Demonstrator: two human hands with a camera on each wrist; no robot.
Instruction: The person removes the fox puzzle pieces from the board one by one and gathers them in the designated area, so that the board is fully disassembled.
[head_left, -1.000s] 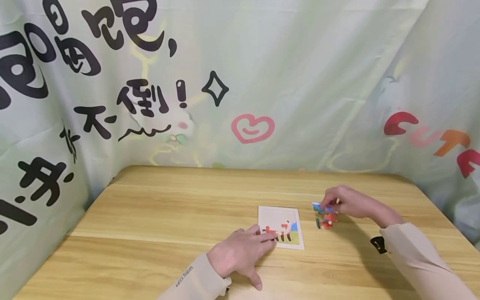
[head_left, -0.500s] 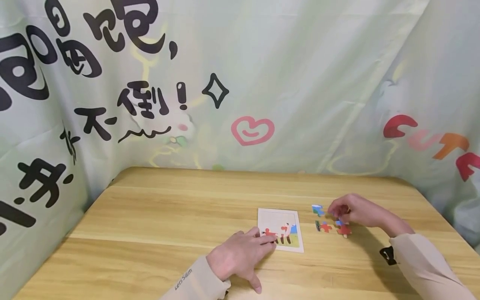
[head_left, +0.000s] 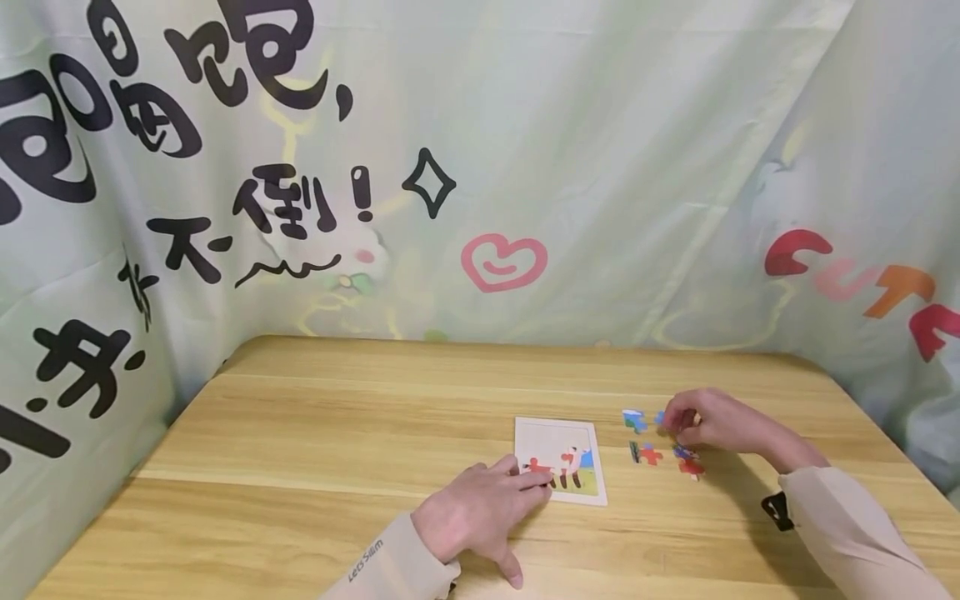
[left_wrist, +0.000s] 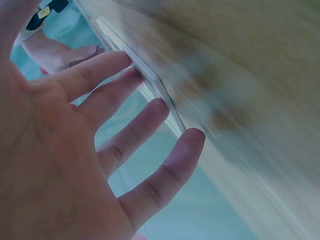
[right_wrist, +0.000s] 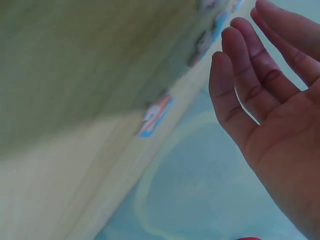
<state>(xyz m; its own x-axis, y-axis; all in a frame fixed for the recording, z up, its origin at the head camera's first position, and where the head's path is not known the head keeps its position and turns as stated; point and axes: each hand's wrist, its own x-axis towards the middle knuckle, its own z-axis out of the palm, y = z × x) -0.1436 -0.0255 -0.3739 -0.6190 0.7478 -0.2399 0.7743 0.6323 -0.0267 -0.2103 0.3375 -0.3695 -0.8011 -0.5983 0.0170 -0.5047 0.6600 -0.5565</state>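
Observation:
A white puzzle board [head_left: 559,442] with a few pieces set along its bottom lies on the wooden table [head_left: 315,433]. My left hand [head_left: 487,510] rests with straight fingers on the board's near left corner. In the left wrist view the fingertips [left_wrist: 131,75] touch the board's thin edge [left_wrist: 159,86]. My right hand [head_left: 701,421] hovers just right of the board over loose pieces: a blue-green piece [head_left: 634,420], a red piece [head_left: 649,454] and a red-blue piece [head_left: 689,464]. In the right wrist view the right hand [right_wrist: 260,95] has relaxed fingers with nothing in them, near a piece [right_wrist: 156,116].
A printed cloth backdrop [head_left: 480,167] closes the table in at the back and on both sides. The table's left half and far side are bare wood. A black tag [head_left: 776,510] hangs at the right sleeve.
One second ago the right hand held a cluster of pieces; they now lie spread on the table beneath it. The left hand has stayed on the board.

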